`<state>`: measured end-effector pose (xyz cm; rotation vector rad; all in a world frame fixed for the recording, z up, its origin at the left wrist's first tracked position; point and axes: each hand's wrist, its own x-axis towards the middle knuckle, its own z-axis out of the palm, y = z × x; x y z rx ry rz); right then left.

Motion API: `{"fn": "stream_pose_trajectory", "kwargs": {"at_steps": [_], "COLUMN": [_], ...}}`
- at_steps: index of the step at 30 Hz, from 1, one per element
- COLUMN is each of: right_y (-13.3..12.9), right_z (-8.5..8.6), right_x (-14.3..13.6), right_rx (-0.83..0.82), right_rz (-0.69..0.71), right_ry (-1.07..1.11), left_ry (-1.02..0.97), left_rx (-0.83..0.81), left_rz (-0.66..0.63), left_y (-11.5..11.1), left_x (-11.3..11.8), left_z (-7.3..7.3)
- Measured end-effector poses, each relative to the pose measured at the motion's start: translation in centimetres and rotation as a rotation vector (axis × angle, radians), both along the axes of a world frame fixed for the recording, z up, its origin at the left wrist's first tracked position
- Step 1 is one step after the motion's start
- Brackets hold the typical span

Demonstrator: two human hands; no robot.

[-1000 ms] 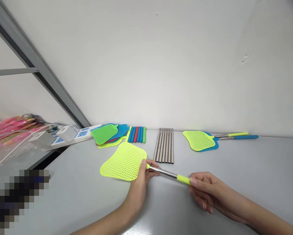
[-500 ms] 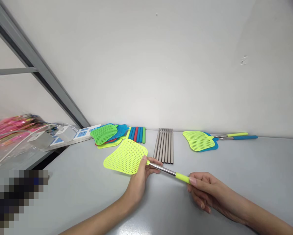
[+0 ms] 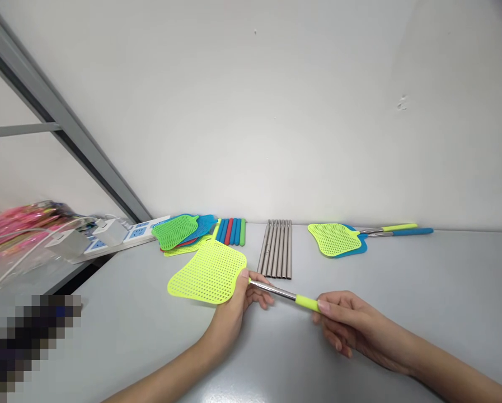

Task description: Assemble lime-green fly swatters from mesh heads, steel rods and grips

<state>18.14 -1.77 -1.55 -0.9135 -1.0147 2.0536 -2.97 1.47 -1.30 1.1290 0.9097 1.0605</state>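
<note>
Between both hands is a yellow-green fly swatter with a perforated head, a metal shaft and a yellow-green grip. My left hand is closed where the head meets the shaft, thumb on top. My right hand pinches the end of the grip between thumb and fingers. The swatter tilts, its grip end lower at the right. Behind it lies a row of several metal tubes. Left of these are several coloured handle grips in blue, red and green, beside a pile of loose swatter heads.
Two whole swatters, one yellow-green and one blue, lie at the right near the wall. A power strip with white plugs stands at the left, near pink items in clear plastic. A blurred dark patch covers the lower left.
The view has shifted a little, so most things sit slightly further left. Both hands keep their hold on the swatter, whose head has dipped slightly.
</note>
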Motion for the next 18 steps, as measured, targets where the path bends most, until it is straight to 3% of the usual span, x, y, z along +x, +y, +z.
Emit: {"fn": "stream_pose_trajectory", "kwargs": {"at_steps": [18], "right_y": [-0.2], "right_z": [0.1], "right_x": [0.1], "right_rx": [0.030], "right_rz": [-0.015], "right_ry": [-0.012], "left_ry": [-0.111], "left_rx": [-0.022], "left_rz": [-0.037], "left_y": [-1.2], "left_x": [0.5], "left_z": [0.8]}}
